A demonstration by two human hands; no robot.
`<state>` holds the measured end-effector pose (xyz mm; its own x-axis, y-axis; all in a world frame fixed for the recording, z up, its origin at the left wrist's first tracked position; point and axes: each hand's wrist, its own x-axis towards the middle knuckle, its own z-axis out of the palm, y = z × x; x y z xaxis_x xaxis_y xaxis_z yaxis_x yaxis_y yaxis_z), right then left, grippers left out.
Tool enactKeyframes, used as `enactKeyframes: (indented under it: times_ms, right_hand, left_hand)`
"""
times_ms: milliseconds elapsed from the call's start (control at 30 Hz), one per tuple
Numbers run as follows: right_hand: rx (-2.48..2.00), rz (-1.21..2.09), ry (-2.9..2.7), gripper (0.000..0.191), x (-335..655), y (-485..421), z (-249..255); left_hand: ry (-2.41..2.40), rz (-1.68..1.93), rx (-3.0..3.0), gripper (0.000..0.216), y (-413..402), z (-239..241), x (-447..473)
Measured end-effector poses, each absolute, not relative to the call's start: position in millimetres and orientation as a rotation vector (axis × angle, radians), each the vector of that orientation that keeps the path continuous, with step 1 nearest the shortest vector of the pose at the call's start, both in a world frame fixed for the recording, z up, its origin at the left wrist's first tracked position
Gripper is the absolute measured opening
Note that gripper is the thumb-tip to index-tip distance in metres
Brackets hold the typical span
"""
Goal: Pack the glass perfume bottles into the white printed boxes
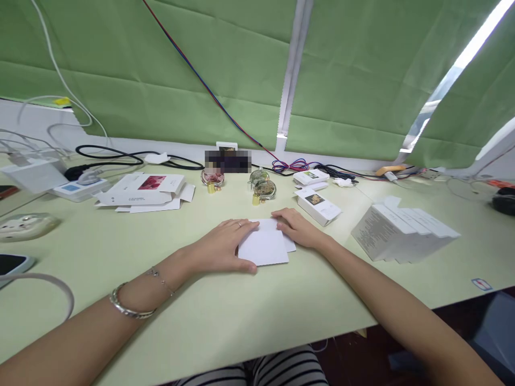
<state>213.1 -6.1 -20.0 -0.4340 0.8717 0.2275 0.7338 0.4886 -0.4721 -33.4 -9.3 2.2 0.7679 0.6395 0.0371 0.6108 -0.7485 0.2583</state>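
Both my hands rest on a flat white card sheet [263,247] lying on the pale green desk [193,311]. My left hand [225,245] presses on the sheet's left edge, thumb along its front corner, fingers flat. My right hand [295,228] lies on the sheet's far right part, fingers bent down onto it. Behind the sheet stand two small glass bottles, one pinkish [211,177] and one greenish [262,187], each with a gold cap.
A row of white boxes [402,228] stands at the right. A small printed box [317,206] lies beyond my right hand. Unfolded cartons [145,190] lie at the back left. Cables, a power strip [24,225] and chargers line the back and left edges.
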Motion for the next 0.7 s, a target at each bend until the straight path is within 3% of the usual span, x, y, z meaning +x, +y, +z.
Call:
enactKeyframes:
  times_ms: [200,367,700]
  right_hand:
    - [-1.318,0.479,-2.235,0.034,215,-6,-20]
    - [-1.318,0.511,-2.214,0.036,215,-6,-19]
    - [-1.384,0.63,-2.167,0.043,213,-9,-17]
  left_hand:
    - [0.955,0.107,2.745,0.104,-16,4,-29]
    - [1.101,0.22,2.649,0.085,-14,3,-28]
    - [1.154,0.259,2.508,0.083,-3,-5,-36]
